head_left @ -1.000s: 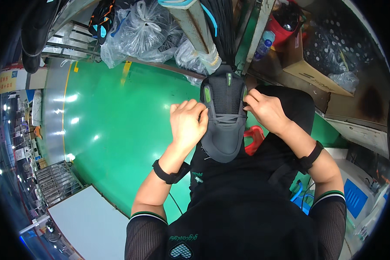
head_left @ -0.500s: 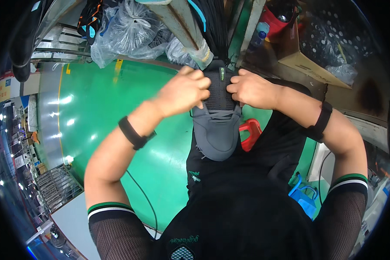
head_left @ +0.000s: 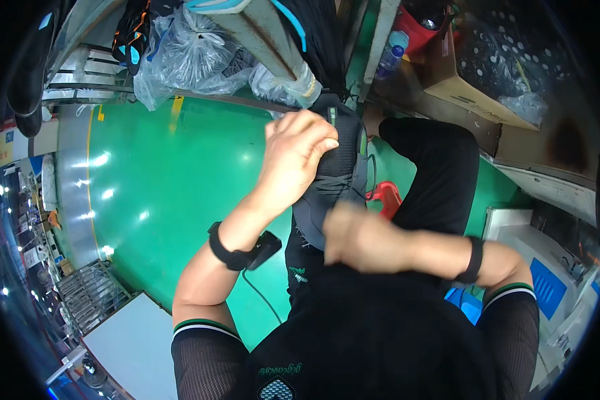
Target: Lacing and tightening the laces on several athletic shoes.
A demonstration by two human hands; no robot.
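Note:
A dark grey lace-up sports shoe (head_left: 343, 157) lies over my lap, its toe toward my body. My left hand (head_left: 293, 157) is closed, thumb and fingers pinched at the left edge of the shoe's opening. What exactly lies between the fingertips is hidden. The laces (head_left: 333, 183) cross the front of the shoe, and a thin dark loop hangs at its right side. Over the toe end, near my waist, my right hand (head_left: 357, 237) is smeared by motion, so its fingers cannot be read. It covers part of the toe.
A metal post (head_left: 267, 40) stands just beyond the shoe. Clear plastic bags (head_left: 193, 53) lie far left. A cardboard box (head_left: 470, 93) and a bottle (head_left: 393, 53) are far right. A red plastic object (head_left: 387, 197) shows beside the shoe; green floor (head_left: 160, 200) spreads left.
My right hand has left the shoe's right edge and come toward my body, over the toe. The left hand stays at the left edge, its wrist turned. The shoe has tilted.

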